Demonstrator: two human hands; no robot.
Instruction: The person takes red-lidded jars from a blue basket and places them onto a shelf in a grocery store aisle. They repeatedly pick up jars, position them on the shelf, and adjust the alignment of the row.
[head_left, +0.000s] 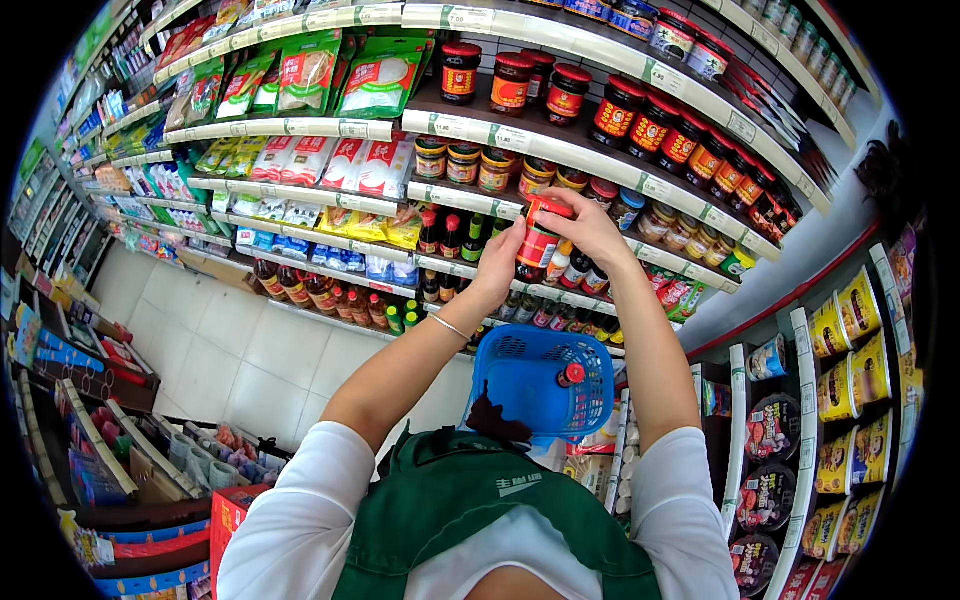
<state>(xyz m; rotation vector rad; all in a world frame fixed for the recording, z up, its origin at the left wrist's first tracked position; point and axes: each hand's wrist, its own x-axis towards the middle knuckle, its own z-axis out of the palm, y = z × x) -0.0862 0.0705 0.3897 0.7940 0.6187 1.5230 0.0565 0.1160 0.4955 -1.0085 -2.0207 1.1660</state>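
A glass jar with a red lid and a red label (535, 246) is held up in front of the shelves, tilted slightly. My left hand (498, 262) grips it from the left, thumb along its side. From the right, my right hand (589, 223) has its fingers at the red lid. Below my hands is a blue plastic shopping basket (491, 375) with holed sides. Inside it lies a small red-capped jar (571, 375). Behind the held jar, a shelf carries short sauce jars (495, 169); dark sauce bottles (450, 237) stand on the one beneath.
Red-lidded sauce jars (564, 94) line a higher shelf, with bagged goods (381, 75) to their left. Instant noodle tubs (769, 427) fill a rack close on my right. Display racks (97, 439) stand at left beside the tiled floor (247, 352).
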